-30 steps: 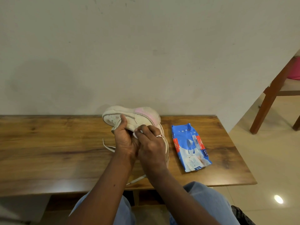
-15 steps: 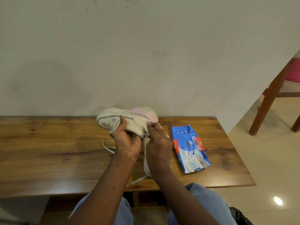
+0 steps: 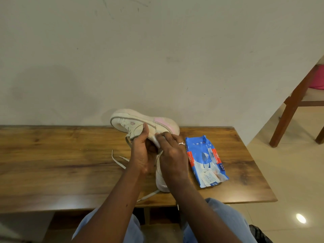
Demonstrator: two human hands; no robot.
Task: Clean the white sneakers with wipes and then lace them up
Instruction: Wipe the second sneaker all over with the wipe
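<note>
Cleaning in hand, judging by the wipe; lacing not yet begun. Left of the fingers, loose lace lying on the table. Left hand curled round the sneaker, holding it raised and tilted, sole toward the wall. Just right of its thumb, wipe pinched and pressed to the sneaker's side by the right hand, fingers bent and close together. Below both palms, second sneaker flat on the table. Further right of the fingers, apart, pack. Next, probably: rub along the side, then turn the sneaker; firm left grip needed. Wooden top against plain wall; chair on pale floor far right.
</note>
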